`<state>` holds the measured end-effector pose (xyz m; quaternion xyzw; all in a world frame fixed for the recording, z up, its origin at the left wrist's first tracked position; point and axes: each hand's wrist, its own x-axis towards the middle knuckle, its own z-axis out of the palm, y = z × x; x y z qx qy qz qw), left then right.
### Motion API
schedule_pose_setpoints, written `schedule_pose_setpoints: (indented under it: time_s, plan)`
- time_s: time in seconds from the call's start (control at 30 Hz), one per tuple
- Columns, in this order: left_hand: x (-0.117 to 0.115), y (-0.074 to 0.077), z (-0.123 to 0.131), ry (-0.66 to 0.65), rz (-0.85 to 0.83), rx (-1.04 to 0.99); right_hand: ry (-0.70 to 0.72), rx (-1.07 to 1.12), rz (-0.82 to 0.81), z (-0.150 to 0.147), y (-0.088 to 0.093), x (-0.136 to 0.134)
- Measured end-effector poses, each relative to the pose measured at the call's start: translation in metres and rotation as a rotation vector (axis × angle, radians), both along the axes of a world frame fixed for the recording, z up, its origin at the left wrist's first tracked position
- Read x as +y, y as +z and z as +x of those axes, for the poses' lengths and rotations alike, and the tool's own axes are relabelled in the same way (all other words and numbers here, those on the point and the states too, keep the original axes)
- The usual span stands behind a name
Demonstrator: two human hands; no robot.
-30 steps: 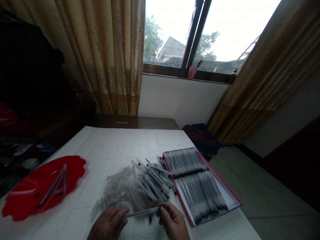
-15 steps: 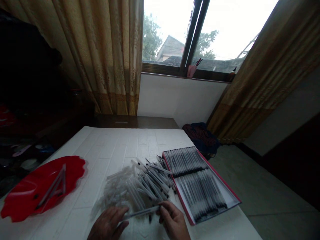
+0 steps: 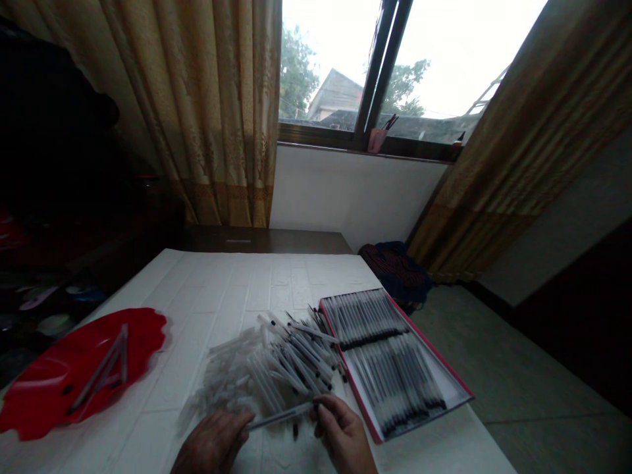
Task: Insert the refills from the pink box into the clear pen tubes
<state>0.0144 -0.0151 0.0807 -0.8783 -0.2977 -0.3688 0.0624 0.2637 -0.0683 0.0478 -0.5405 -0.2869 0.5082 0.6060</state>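
A clear-barrelled pen (image 3: pixel 281 417) stretches between my two hands at the table's near side. My left hand (image 3: pixel 213 442) pinches its left end between thumb and fingers. Closed on the dark right end is my right hand (image 3: pixel 342 431). Just beyond lies a heap of clear caps and tubes (image 3: pixel 222 378), beside a pile of dark-filled pens (image 3: pixel 306 359). A small black piece (image 3: pixel 295 430) rests below the held pen. To the right, a red-edged box (image 3: pixel 457 380) holds two rows of pens (image 3: pixel 395 375) laid side by side.
A red scalloped plate (image 3: pixel 29 395) with a few pen parts sits on the left of the white table (image 3: pixel 207 276). Dark folded cloth (image 3: pixel 397 270) lies past the far right corner. A pink cup (image 3: pixel 377 140) stands on the windowsill.
My left thumb has closed in against the fingers at the pen's left end. My right hand and the pen stay almost in place; the view has shifted slightly.
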Motion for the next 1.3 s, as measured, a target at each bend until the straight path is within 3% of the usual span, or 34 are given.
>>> schedule_pose_setpoints:
  time_s: [0.33,0.57,0.73,1.07,1.3]
  plan:
    - [-0.001,-0.002,-0.005,0.043,-0.039,-0.062,-0.089,-0.252,0.013,-0.012,0.019,-0.003]
    - [-0.001,-0.005,-0.005,0.066,-0.019,-0.053,-0.049,-0.340,0.009,-0.011,0.013,-0.003]
    - [-0.001,-0.002,-0.005,0.026,-0.019,-0.057,-0.063,-0.238,-0.016,-0.007,0.010,-0.003]
    - [0.000,-0.002,-0.001,0.006,-0.031,-0.052,-0.001,-0.047,-0.011,-0.007,0.024,0.005]
    - [0.002,-0.007,-0.010,0.127,-0.029,-0.085,-0.227,0.033,-0.051,0.026,0.044,0.007]
